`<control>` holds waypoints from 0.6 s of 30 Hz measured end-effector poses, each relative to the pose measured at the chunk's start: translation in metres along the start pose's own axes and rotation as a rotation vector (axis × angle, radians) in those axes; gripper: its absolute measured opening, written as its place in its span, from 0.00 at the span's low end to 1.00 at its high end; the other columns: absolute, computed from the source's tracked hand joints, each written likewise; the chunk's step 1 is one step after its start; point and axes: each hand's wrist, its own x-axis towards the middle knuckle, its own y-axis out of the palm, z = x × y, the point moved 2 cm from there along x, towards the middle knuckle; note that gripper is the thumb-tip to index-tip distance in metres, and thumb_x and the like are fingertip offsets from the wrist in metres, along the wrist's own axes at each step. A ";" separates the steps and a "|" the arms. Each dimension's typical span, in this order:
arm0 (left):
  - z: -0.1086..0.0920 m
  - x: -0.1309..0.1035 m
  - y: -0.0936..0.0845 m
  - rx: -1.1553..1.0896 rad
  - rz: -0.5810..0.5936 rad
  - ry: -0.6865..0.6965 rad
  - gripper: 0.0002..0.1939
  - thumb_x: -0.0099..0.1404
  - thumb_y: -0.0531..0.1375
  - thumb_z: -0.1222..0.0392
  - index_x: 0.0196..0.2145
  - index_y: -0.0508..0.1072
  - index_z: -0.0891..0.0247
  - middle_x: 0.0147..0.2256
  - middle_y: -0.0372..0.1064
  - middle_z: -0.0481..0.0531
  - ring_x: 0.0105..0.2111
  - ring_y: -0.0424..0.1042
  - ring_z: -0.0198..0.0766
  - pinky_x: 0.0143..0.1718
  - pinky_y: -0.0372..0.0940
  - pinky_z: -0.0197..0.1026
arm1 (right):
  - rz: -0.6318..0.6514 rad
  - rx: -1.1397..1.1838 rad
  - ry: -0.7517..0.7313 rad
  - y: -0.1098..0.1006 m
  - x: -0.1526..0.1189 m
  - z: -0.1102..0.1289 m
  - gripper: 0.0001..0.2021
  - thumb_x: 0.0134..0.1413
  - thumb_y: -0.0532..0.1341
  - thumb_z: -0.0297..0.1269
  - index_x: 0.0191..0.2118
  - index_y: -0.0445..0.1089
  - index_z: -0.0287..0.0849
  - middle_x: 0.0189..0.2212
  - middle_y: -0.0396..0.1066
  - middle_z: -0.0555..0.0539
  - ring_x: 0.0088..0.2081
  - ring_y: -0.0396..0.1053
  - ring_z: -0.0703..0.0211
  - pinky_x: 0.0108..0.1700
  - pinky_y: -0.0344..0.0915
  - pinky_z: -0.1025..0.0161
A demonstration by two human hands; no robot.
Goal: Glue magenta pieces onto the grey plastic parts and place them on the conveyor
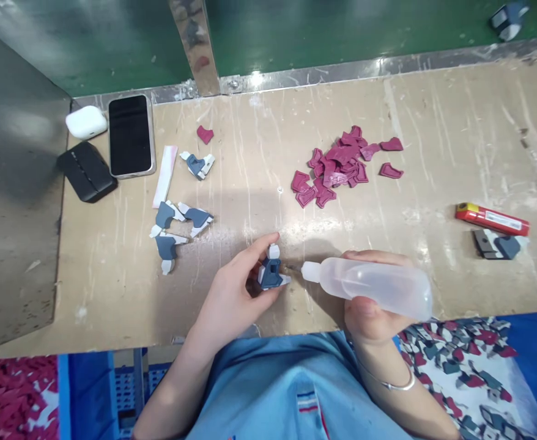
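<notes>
My left hand (pixel 238 284) is closed around a small blue-grey and white plastic part (pixel 272 275) just above the bench. In my right hand (pixel 372 311) lies a translucent squeeze bottle (pixel 378 284), tilted nearly flat, its thin needle tip pointing left at the part. Whether the tip touches the part I cannot tell. Beyond the bottle is a pile of dark red plastic pieces (pixel 339 162). Left of my left hand lie several similar blue-grey and white parts (pixel 197 219), with one more part (pixel 197 165) farther back near a single dark red piece (pixel 205 134).
Back left on the bench (pixel 250 159) are a phone (pixel 131 135), a white case (pixel 86 122), a black case (pixel 87 172) and a paper strip (pixel 164 176). At right sit a red tube (pixel 492 219) and another part (pixel 498 244). Bins of red pieces (pixel 16 397) and mixed parts (pixel 465 373) stand below the front edge.
</notes>
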 end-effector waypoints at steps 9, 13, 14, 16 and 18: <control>0.010 -0.005 -0.003 -0.009 0.046 -0.018 0.33 0.64 0.69 0.60 0.67 0.74 0.51 0.46 0.79 0.52 0.45 0.80 0.44 0.47 0.75 0.42 | 0.273 1.075 0.684 -0.046 0.060 -0.052 0.10 0.71 0.66 0.44 0.47 0.74 0.43 0.21 0.59 0.60 0.18 0.46 0.66 0.21 0.61 0.70; 0.018 -0.009 -0.004 0.011 0.067 -0.030 0.34 0.64 0.70 0.59 0.68 0.73 0.50 0.46 0.80 0.53 0.47 0.80 0.45 0.49 0.76 0.44 | 0.394 0.937 0.599 -0.044 0.056 -0.043 0.27 0.73 0.53 0.64 0.56 0.72 0.47 0.27 0.65 0.56 0.20 0.49 0.63 0.18 0.57 0.65; 0.018 -0.009 -0.004 0.017 0.071 -0.034 0.35 0.64 0.69 0.59 0.68 0.72 0.50 0.46 0.80 0.53 0.47 0.80 0.45 0.49 0.76 0.44 | 0.447 0.815 0.548 -0.038 0.053 -0.036 0.29 0.73 0.48 0.66 0.58 0.71 0.49 0.28 0.66 0.54 0.20 0.51 0.63 0.18 0.57 0.64; 0.019 -0.009 -0.004 0.030 0.071 -0.035 0.35 0.64 0.69 0.60 0.68 0.72 0.50 0.46 0.80 0.54 0.48 0.81 0.46 0.49 0.76 0.45 | 0.522 0.462 0.385 -0.022 0.054 -0.024 0.24 0.76 0.50 0.61 0.61 0.69 0.51 0.32 0.71 0.52 0.23 0.61 0.62 0.22 0.63 0.64; 0.018 -0.008 -0.003 0.037 0.062 -0.033 0.36 0.64 0.70 0.60 0.68 0.72 0.51 0.47 0.79 0.54 0.48 0.81 0.46 0.50 0.76 0.45 | 0.507 -0.023 0.145 -0.007 0.066 -0.018 0.18 0.75 0.57 0.47 0.63 0.68 0.50 0.40 0.75 0.46 0.32 0.72 0.57 0.32 0.72 0.60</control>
